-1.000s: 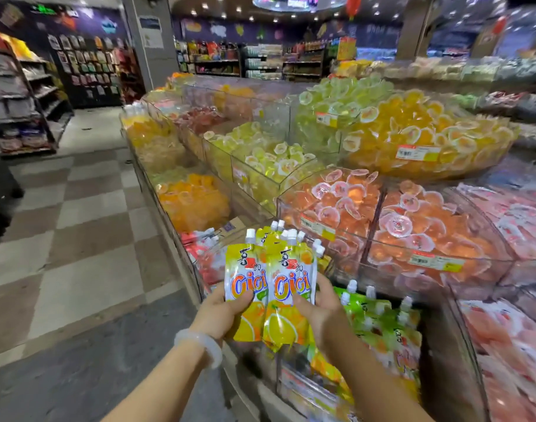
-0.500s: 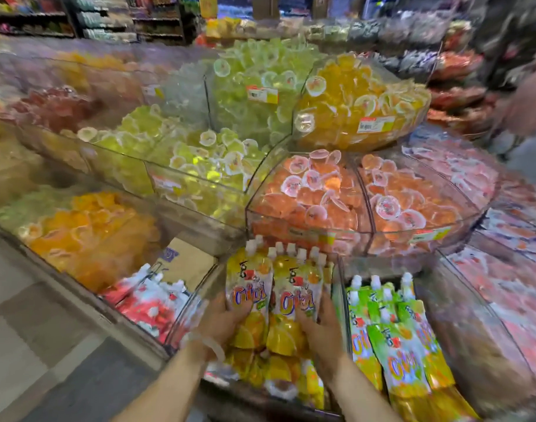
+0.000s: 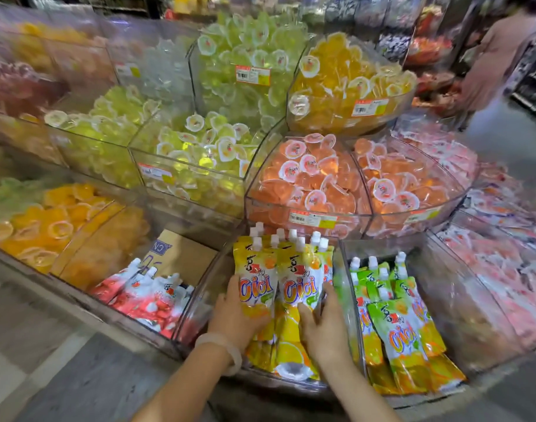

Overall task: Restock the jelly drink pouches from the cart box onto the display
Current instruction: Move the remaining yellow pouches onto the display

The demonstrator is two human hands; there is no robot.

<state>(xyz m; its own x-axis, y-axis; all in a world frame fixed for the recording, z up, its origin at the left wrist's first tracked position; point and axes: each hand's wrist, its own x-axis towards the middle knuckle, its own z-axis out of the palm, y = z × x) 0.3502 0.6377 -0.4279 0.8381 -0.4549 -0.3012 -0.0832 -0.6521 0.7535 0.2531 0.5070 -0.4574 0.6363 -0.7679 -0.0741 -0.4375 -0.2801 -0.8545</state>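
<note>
Clear acrylic bin (image 3: 199, 296): both hands (image 3: 234, 315) (image 3: 324, 325) grasping glossy yellow spouted pouches (image 3: 286, 284).

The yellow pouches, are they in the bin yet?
In. The yellow pouches stand caps-up inside the clear bin, both hands holding them.

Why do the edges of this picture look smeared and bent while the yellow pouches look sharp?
Head view: the wide-angle lens bows the clear bins outward; the edges blur, notably the pink packets and a passer-by; the yellow pouches between the left hand and right hand stay sharp; bright light glows through the orange jelly cups.
</note>
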